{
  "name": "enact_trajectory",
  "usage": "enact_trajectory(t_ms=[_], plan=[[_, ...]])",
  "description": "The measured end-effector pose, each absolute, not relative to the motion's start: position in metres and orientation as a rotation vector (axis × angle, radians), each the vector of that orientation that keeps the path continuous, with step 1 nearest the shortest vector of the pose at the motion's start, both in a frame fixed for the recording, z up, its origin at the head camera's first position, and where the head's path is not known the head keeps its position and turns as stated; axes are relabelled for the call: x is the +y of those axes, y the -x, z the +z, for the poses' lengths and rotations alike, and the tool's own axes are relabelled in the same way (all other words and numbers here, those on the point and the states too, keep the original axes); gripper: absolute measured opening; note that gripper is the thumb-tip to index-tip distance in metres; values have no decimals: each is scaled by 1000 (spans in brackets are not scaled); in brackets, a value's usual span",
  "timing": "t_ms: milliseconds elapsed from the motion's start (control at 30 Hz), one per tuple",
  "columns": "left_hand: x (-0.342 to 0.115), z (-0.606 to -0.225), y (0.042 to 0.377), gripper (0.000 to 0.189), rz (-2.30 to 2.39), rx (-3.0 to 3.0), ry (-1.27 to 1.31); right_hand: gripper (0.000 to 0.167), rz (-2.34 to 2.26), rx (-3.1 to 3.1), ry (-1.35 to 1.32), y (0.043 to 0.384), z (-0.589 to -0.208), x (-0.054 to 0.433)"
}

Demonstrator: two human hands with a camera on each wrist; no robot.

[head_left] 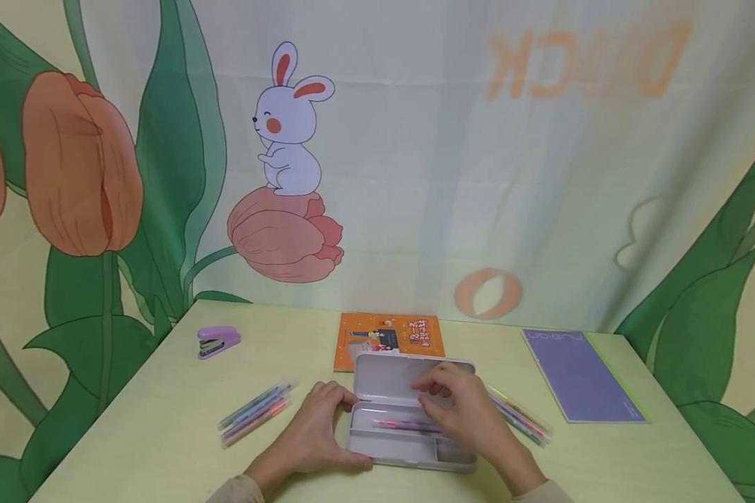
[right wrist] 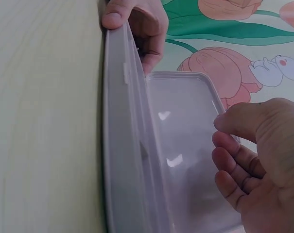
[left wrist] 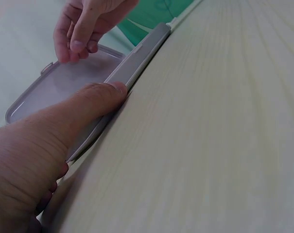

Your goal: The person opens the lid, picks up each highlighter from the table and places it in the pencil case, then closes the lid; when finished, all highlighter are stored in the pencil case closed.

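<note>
A pale grey pencil case [head_left: 391, 444] lies unfolded on the table, its lid [head_left: 382, 381] tipped back behind the tray. Inside the rear compartment is a pink-and-purple pen [head_left: 404, 425], its right end hidden by my right hand. My left hand [head_left: 314, 427] grips the left end of the case, the thumb at the front corner and the fingers near the hinge side. Over the right part of the case hovers my right hand [head_left: 465, 406], fingers loosely bent and nothing between them. The right wrist view shows its fingertips [right wrist: 225, 141] in front of the lid.
Several pens [head_left: 254, 412] lie left of the case, and more pens [head_left: 521, 417] lie to its right. An orange book [head_left: 386, 339] sits partly behind the lid. A lilac stapler [head_left: 219, 341] stands at back left; a purple notebook [head_left: 581, 377] lies at right. A printed curtain [head_left: 415, 175] hangs behind.
</note>
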State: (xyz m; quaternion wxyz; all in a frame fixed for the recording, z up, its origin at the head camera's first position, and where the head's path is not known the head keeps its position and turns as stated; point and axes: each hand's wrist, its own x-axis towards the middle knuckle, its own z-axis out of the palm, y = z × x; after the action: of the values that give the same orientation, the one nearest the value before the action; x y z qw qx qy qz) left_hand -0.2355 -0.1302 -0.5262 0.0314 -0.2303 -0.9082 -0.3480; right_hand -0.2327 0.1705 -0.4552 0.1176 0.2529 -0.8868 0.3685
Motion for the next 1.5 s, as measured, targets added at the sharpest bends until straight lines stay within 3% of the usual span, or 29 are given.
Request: enact_trajectory(t_ms=[400, 767, 1100, 1500], plan=[[-131, -525, 236, 96, -1062, -2807, 699, 26, 1037, -2458, -671, 237, -434, 199], [-130, -527, 235, 95, -1047, -2797, 715, 27, 1042, -2396, -493, 241, -422, 254], [-131, -526, 236, 95, -1057, -2817, 705, 23, 1036, -2422, -355, 239, -435, 302], [-130, -525, 236, 96, -1059, -2826, 694, 23, 1094, -2610, -233, 245, -463, 318]])
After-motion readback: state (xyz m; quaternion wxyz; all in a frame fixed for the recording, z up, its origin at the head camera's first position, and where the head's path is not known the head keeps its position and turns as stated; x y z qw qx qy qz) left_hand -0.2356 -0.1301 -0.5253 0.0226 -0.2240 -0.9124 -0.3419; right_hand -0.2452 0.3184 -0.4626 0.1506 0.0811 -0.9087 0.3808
